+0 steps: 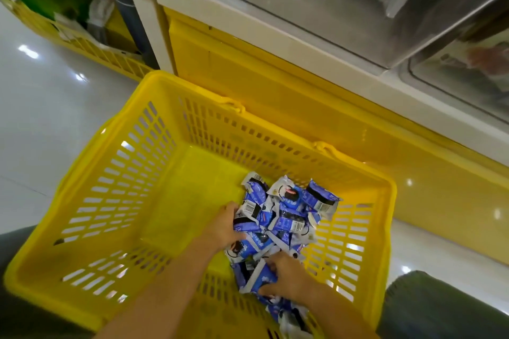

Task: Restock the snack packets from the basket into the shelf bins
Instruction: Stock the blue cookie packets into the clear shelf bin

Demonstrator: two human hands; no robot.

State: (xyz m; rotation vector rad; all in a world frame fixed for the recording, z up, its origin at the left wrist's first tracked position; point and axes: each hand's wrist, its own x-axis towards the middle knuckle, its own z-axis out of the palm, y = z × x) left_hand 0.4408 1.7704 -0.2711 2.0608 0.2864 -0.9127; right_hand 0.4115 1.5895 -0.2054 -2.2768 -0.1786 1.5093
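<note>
A yellow plastic basket (154,162) stands on the floor in front of me. A heap of several blue-and-white snack packets (292,215) lies in its right half. My left hand (224,224) is in the pile's left side with its fingers curled into the packets. My right hand (286,275) is at the pile's near side, fingers curled round a few packets. Clear shelf bins (316,3) sit above at the top right.
A yellow shelf base (248,71) runs behind the basket under a white ledge. A second clear bin (465,69) is at the far right. Another yellow basket with goods (91,49) stands at the back left. Glossy floor (55,107) lies to the left. My knees flank the basket.
</note>
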